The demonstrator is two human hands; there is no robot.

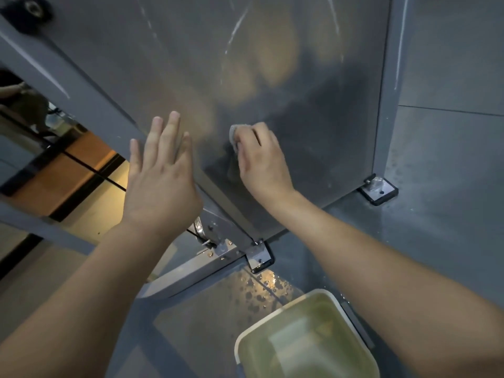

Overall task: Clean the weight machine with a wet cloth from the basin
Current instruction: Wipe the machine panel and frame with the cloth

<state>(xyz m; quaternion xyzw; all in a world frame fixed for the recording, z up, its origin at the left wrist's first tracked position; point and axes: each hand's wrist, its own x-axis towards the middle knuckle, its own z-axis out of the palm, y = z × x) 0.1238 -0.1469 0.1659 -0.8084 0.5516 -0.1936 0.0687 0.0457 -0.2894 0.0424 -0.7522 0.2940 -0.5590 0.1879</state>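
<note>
Left hand (161, 181): fingers straight, slightly apart, palm facing the left frame edge of the weight machine panel (313, 118). Cloth (234, 135): pressed against the lower panel. Right hand (261, 162): fingers curled, clamped on the cloth. Basin (272, 315): on the wet floor (212, 317), holding water.

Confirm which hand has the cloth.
The right hand: its fingers curl round the grey cloth against the machine's panel. The left hand has straight fingers and holds nothing.
</note>
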